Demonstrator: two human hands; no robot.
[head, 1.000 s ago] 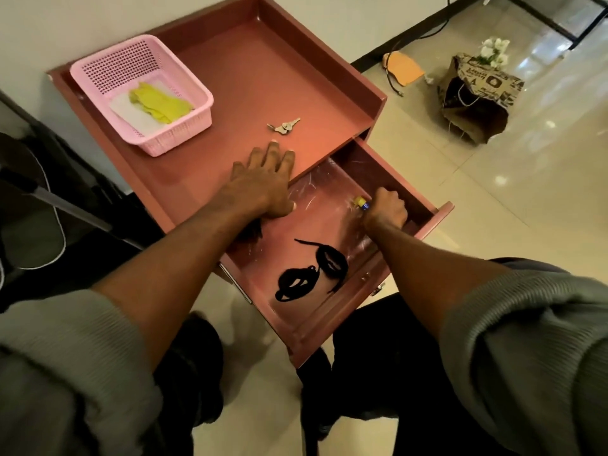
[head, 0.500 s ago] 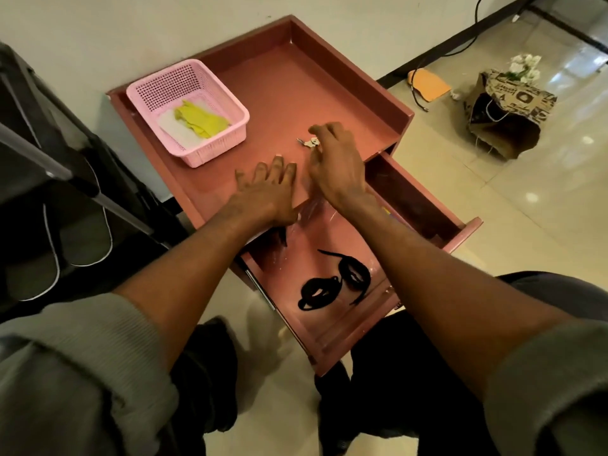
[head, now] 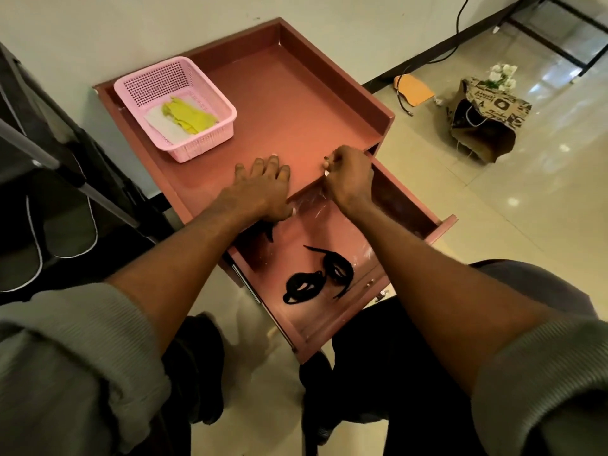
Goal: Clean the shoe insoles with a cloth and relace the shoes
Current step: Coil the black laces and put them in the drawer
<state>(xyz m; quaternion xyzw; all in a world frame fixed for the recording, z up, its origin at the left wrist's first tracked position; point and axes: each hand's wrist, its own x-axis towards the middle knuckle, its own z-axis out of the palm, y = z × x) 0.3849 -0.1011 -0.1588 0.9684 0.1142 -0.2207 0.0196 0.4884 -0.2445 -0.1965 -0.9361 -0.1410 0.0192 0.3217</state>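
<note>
Head cam, L to R. Far L I see a dark shoe rack (head: 49, 179) w/ pale-edged dark insoles or slippers (head: 70, 238) on a shelf, can't tell which. Next, reddish-brown cabinet top w/ raised rim (head: 296, 103) against the wall. On its L rear corner: pink perforated plastic basket (head: 210, 139), inside it a yellow cloth (head: 189, 116) lying on a white sheet (head: 164, 126).

Left hand (head: 263, 189): flat, palm down, fingers straight and together, resting on the cabinet top at the front edge, heel over the drawer opening. Holds nothing.

Right hand (head: 348, 179): just beside it, apart, at the same front edge. Fingers curled inward, tips pinched together; something small and pale shows at the fingertips, too small to ID. Can't tell what it grips.

Below the hands, reddish-brown drawer (head: 437, 232) is pulled out toward me. Two coiled black shoelaces (head: 316, 278) lie on the drawer floor nr the front, touching each other, well clear of both hands. Clear plastic film wrinkles on the drawer floor nr the rear.

R side, on the tiled floor: orange flat piece (head: 413, 88) by a black cable, then a brown printed paper bag (head: 483, 126) w/ white flowers (head: 501, 75) at its top.
</note>
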